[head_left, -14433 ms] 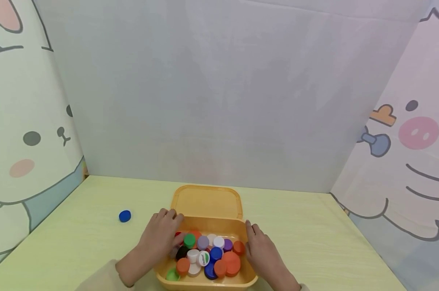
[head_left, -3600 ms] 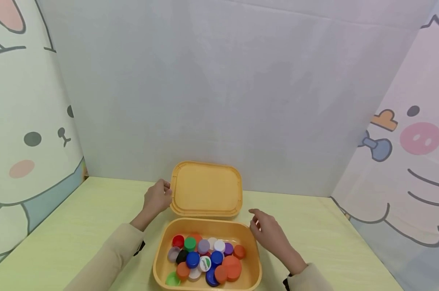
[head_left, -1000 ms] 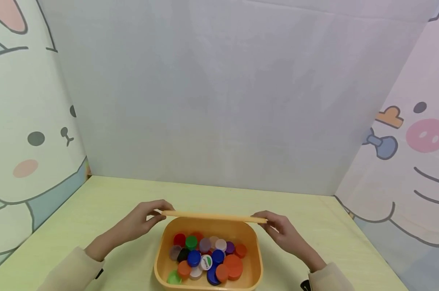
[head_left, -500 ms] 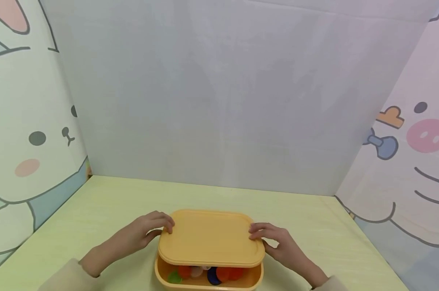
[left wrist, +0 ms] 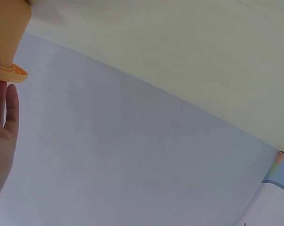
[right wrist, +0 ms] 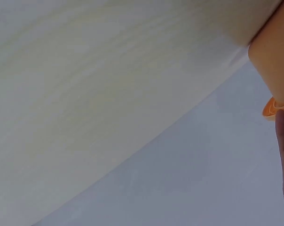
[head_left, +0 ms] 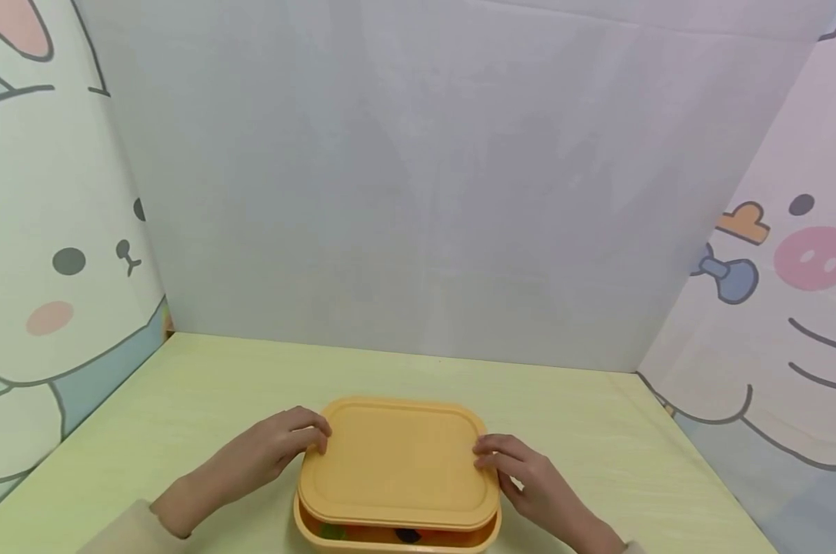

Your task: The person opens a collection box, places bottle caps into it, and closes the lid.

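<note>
A yellow lid [head_left: 400,462] lies over the yellow box [head_left: 400,546], tilted, with its back edge down near the box's back rim. Its front edge stands short of the front rim, leaving a gap. Through that gap show a light green cap [head_left: 332,531], a dark blue cap [head_left: 408,535] and some orange; other contents are hidden. My left hand [head_left: 272,446] holds the lid's left edge, fingertips on top. On the opposite edge, my right hand [head_left: 531,481] grips the lid likewise. Both wrist views show fingers at the lid's rim.
The box stands on a pale yellow-green table [head_left: 584,431] close to its front. A grey cloth backdrop [head_left: 418,192] rises behind. Cartoon-printed panels, a rabbit [head_left: 51,192] and a pig [head_left: 791,308], flank the table.
The lid, upright behind the box earlier, has been brought over it and its front edge lowered, covering the caps. A blue cap seen on the table at left went into the box earlier.
</note>
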